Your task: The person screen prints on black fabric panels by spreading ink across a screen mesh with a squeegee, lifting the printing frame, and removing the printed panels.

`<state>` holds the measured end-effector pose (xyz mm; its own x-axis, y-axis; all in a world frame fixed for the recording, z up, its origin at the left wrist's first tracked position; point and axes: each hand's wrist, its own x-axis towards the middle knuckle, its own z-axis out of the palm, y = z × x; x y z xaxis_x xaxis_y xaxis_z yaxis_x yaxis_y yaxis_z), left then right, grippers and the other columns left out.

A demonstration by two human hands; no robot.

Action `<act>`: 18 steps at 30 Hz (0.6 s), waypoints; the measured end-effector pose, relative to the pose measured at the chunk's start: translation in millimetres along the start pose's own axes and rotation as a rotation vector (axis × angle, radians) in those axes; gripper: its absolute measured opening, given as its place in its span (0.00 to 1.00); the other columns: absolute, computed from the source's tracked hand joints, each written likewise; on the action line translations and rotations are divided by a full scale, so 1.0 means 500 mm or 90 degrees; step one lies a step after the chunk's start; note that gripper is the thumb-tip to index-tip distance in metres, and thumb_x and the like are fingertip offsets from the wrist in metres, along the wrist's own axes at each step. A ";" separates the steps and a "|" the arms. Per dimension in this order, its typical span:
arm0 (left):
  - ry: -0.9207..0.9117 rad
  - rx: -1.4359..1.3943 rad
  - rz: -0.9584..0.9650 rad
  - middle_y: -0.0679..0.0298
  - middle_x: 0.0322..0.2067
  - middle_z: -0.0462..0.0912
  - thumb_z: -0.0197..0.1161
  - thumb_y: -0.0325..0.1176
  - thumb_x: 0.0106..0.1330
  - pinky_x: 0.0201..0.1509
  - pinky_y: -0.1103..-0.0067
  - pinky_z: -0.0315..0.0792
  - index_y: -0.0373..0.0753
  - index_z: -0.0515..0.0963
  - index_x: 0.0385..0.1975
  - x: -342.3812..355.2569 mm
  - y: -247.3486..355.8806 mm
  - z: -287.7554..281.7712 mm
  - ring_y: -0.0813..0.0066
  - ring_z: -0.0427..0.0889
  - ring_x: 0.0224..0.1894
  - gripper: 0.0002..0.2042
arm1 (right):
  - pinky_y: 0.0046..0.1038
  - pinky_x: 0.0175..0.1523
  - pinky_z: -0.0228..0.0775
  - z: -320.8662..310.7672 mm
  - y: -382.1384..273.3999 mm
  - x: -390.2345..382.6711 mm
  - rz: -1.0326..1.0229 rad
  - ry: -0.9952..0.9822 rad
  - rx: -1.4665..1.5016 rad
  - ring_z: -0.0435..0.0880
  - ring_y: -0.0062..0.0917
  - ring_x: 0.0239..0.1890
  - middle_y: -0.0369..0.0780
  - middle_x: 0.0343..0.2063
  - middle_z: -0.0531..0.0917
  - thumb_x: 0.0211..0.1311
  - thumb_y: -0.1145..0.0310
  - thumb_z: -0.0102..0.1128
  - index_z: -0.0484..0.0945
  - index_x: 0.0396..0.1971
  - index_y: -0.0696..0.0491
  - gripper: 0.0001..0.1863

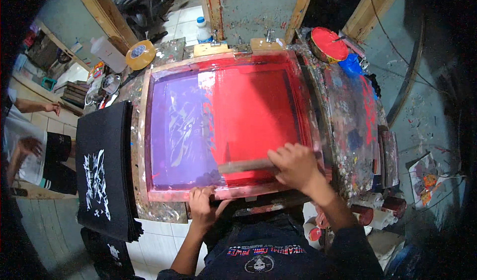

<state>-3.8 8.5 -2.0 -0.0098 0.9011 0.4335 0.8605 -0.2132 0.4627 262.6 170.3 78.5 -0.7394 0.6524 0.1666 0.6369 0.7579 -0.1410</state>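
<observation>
In front of me lies a screen printing frame with a wooden border. Its left half shows purple mesh with a pale streaky design. Wet red ink covers the right half. My right hand is closed round the wooden squeegee, which lies across the near part of the mesh, over the red ink. At the near border of the frame, my left hand has its fingers bent over the edge and its thumb spread to the right. What lies beneath the screen is hidden.
Black printed fabric is stacked at the left. A tape roll and white bottle stand far left; an ink tub sits far right. Several containers are near right. Another person is at the left edge.
</observation>
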 end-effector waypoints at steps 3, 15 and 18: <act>0.025 -0.003 0.024 0.61 0.31 0.78 0.82 0.43 0.50 0.48 0.63 0.69 0.35 0.77 0.45 0.004 0.011 -0.008 0.60 0.76 0.34 0.28 | 0.36 0.37 0.76 0.015 -0.044 -0.058 -0.003 0.060 -0.026 0.83 0.32 0.33 0.36 0.28 0.82 0.49 0.66 0.66 0.79 0.36 0.46 0.12; 0.067 -0.047 0.005 0.58 0.35 0.78 0.84 0.44 0.47 0.43 0.65 0.67 0.37 0.77 0.44 0.027 0.034 -0.061 0.56 0.74 0.37 0.29 | 0.47 0.55 0.69 -0.075 -0.144 -0.123 0.073 0.064 0.012 0.79 0.42 0.49 0.47 0.48 0.77 0.49 0.50 0.74 0.74 0.55 0.54 0.36; 0.079 -0.030 0.064 0.61 0.31 0.77 0.83 0.42 0.50 0.42 0.66 0.67 0.36 0.76 0.44 0.104 0.080 -0.139 0.60 0.74 0.34 0.27 | 0.48 0.54 0.69 -0.132 -0.143 -0.092 0.018 0.141 -0.083 0.78 0.43 0.47 0.47 0.45 0.76 0.47 0.42 0.74 0.73 0.59 0.54 0.43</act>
<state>-5.3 20.5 93.0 0.0097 0.8219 0.5696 0.8352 -0.3199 0.4474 265.6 85.9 145.2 -0.6645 0.6456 0.3765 0.6897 0.7237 -0.0237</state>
